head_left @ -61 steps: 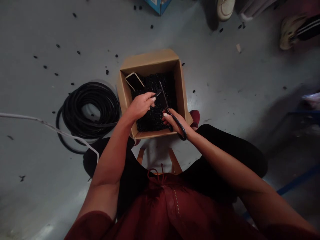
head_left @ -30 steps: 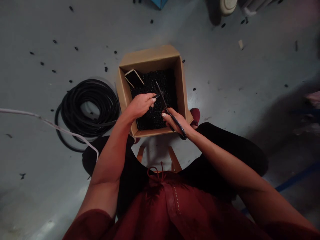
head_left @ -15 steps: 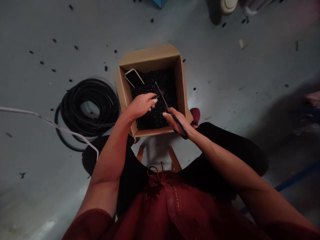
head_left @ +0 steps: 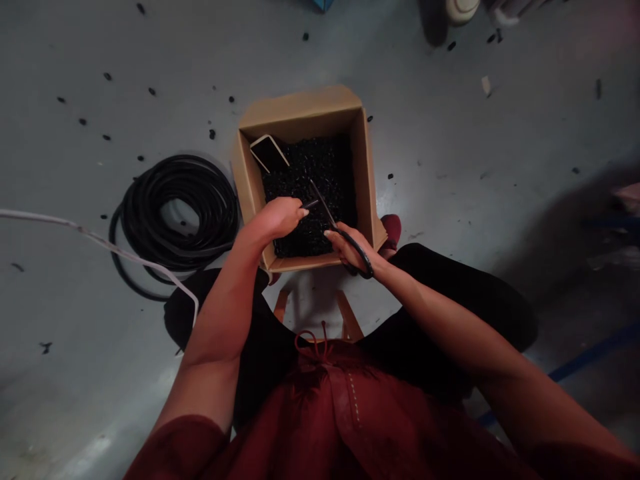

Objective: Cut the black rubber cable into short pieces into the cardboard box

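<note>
A cardboard box (head_left: 303,112) stands open on the floor, with many small black pieces (head_left: 325,160) inside. Over it, my left hand (head_left: 284,217) pinches a short black ribbed piece (head_left: 311,204), whose end sticks out to the right past the fingertips. My right hand (head_left: 350,245) is closed on black-handled scissors (head_left: 362,257). Their blades point up and left over the box, close to the right end of the ribbed piece. A dark flat object with a pale edge (head_left: 270,154) leans in the box's upper left corner.
Left of the box lies a coil of black hose (head_left: 180,180). A pale cable (head_left: 100,247) crosses from the left edge to my left knee. Small black pieces are scattered on the floor. A whitish container (head_left: 461,9) stands at the top right.
My left hand has shifted slightly down and left, and more of the ribbed piece shows. The scissors have moved slightly down, their blades now right beside the piece's end.
</note>
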Demonstrator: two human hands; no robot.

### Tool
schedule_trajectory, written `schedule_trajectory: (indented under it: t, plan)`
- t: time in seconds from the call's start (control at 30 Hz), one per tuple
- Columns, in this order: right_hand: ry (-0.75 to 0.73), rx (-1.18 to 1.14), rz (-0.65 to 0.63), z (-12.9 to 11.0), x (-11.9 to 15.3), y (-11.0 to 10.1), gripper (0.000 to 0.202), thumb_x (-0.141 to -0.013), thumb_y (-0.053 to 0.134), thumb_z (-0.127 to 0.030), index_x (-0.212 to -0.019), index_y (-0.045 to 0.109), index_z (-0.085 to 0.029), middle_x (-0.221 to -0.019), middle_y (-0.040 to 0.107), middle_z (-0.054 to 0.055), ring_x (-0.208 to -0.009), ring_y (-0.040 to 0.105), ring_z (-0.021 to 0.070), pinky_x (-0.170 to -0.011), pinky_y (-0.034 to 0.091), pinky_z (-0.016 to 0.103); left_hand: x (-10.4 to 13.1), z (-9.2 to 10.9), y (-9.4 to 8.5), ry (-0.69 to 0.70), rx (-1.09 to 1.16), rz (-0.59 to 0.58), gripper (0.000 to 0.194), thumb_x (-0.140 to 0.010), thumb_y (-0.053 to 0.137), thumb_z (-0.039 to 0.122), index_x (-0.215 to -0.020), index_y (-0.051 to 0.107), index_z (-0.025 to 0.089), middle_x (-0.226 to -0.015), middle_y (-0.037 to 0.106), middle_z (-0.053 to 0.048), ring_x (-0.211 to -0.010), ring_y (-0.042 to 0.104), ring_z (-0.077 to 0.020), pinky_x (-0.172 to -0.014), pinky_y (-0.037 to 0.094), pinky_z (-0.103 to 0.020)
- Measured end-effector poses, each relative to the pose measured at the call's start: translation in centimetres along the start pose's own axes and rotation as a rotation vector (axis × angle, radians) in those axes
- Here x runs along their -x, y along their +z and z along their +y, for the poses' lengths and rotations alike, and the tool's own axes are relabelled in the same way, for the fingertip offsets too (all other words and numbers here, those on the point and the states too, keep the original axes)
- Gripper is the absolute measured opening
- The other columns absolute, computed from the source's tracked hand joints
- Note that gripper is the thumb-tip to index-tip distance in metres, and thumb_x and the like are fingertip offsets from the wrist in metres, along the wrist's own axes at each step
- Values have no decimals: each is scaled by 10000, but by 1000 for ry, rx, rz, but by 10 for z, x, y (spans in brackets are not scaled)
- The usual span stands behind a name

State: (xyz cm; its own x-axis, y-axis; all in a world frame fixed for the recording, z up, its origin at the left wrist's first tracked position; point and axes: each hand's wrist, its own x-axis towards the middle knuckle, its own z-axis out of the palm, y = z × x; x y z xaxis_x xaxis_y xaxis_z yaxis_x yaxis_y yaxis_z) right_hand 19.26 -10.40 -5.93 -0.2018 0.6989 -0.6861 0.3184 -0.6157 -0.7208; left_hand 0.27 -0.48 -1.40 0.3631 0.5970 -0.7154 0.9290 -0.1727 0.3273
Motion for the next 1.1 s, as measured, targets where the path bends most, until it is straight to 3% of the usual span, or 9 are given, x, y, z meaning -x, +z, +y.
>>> schedule_trajectory:
  t: [0.17, 0.4, 0.6, 0.8, 1.1]
  plan:
    - [51, -7, -22, 7, 2, 10, 343, -891, 580, -548, -828, 448, -238, -586, 440, -65, -482, 408, 99, -458, 353, 217, -5, -6, 9, -35, -19, -46, 302, -947, 479, 286, -924, 741, 137, -900, 734, -154, -880, 680, -259, -756, 462, -311]
    - [101, -55, -73, 8, 2, 13, 337, -919, 593, -499, -789, 426, -236, -515, 416, -84, -374, 397, 86, -357, 329, 212, -8, -12, 13, -10, -32, -2, 312, -958, 465, 328, -919, 722, 155, -895, 731, -134, -884, 665, -243, -765, 476, -309]
    - [153, -281, 14, -3, -4, 6, 353, -946, 530, -582, -935, 491, -231, -590, 553, -49, -399, 493, 103, -357, 399, 214, 1, -5, -3, 30, 193, 196, 314, -980, 380, 286, -944, 659, 145, -860, 686, -78, -806, 616, -183, -762, 455, -289]
    - [2, -270, 77, -17, -8, -7, 374, -949, 518, -587, -1041, 548, -227, -803, 658, 12, -633, 619, 116, -546, 506, 219, 4, -6, -5, 149, 447, 258, 281, -971, 368, 281, -830, 581, 164, -742, 612, -27, -662, 522, -128, -651, 407, -251]
    - [-88, -121, 6, -25, 4, -7, 418, -939, 523, -545, -1145, 574, -184, -965, 675, 74, -833, 653, 166, -734, 528, 292, 2, -6, -3, 168, 457, 267, 265, -955, 389, 258, -904, 624, 146, -720, 610, -16, -662, 528, -124, -659, 414, -251]
